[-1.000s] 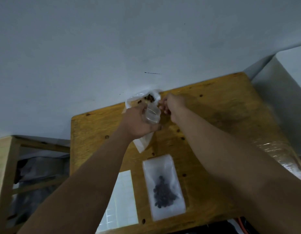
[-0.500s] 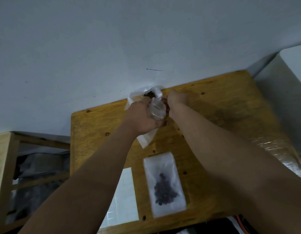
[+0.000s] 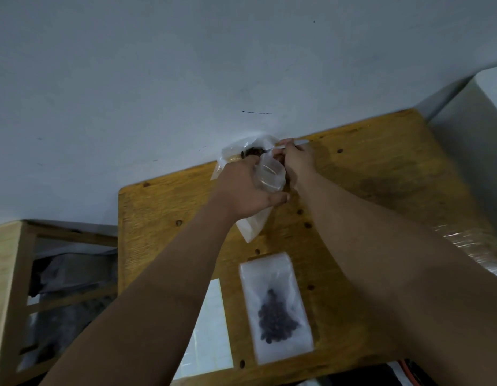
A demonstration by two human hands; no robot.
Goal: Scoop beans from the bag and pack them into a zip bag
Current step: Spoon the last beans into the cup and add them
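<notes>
A clear plastic bag of dark beans (image 3: 250, 151) stands open at the far edge of the wooden table (image 3: 381, 168), against the wall. My left hand (image 3: 245, 190) grips a small clear zip bag (image 3: 269, 176) with its mouth held open, just in front of the bean bag. My right hand (image 3: 296, 160) pinches the handle of a small silver spoon (image 3: 297, 142), whose bowl end reaches into the bean bag. A second zip bag (image 3: 275, 307) with dark beans inside lies flat near the table's front edge.
A white sheet with a grid pattern (image 3: 208, 330) lies at the front left of the table. A plastic-wrapped object (image 3: 472, 246) sits at the right edge. A wooden shelf frame (image 3: 13, 274) stands left of the table, a white block (image 3: 481, 112) at the back right.
Both hands shifted slightly toward the bean bag. My right hand has turned, and the spoon's handle now shows above its fingers.
</notes>
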